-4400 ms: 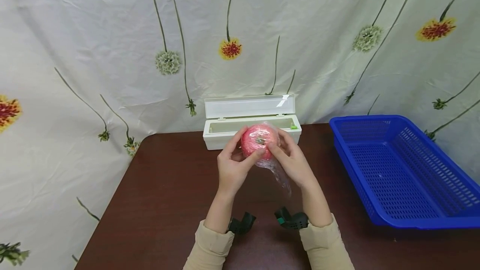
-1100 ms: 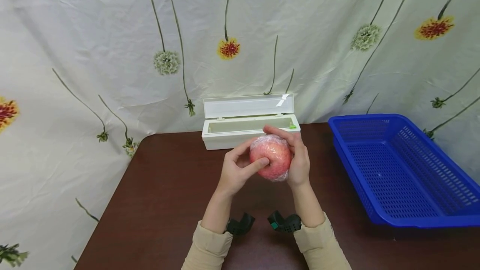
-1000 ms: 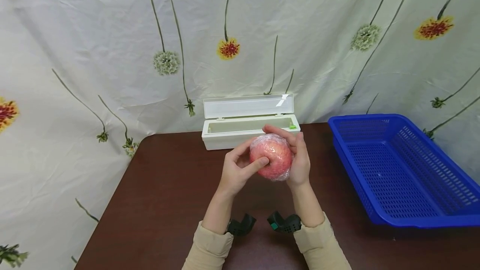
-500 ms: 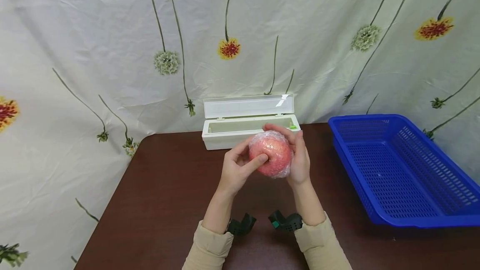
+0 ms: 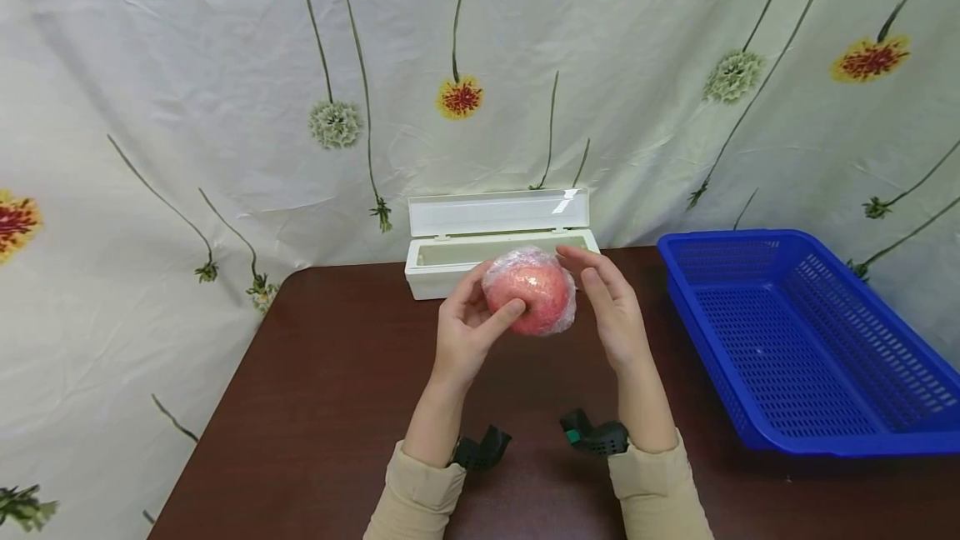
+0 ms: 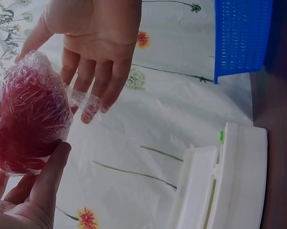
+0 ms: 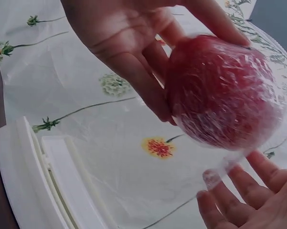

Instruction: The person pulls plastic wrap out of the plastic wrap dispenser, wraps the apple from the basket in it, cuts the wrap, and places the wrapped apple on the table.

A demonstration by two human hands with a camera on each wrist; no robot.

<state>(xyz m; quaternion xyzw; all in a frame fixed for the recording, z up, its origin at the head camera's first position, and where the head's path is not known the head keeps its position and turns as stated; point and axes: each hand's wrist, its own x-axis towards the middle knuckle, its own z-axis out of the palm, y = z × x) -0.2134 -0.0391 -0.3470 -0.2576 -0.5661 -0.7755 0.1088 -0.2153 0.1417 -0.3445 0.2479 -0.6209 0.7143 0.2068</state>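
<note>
An apple (image 5: 536, 294) wrapped in wrinkled clear cling film is held above the table. My left hand (image 5: 459, 340) grips it from the left, thumb near the dimple and fingers behind. Just right of the apple is my right hand (image 5: 621, 319), its fingers extended and the thumb lifted off the fruit. In the left wrist view, a loose flap of cling film (image 6: 83, 99) sticks out from the apple to the right hand's fingertips. The right wrist view has that same flap (image 7: 224, 169) lying against those fingers, which are not curled round it.
A white cling film dispenser box (image 5: 442, 283) stands at the back of the dark brown table (image 5: 322, 407), its lid raised. At the right is a blue plastic basket (image 5: 712, 357) with slotted sides. A white flowered cloth (image 5: 247, 90) hangs behind the table.
Earlier both hands held the apple, with a long film tail hanging down. The apple has since been turned; my right hand has moved off to the right while the left keeps its grip.
</note>
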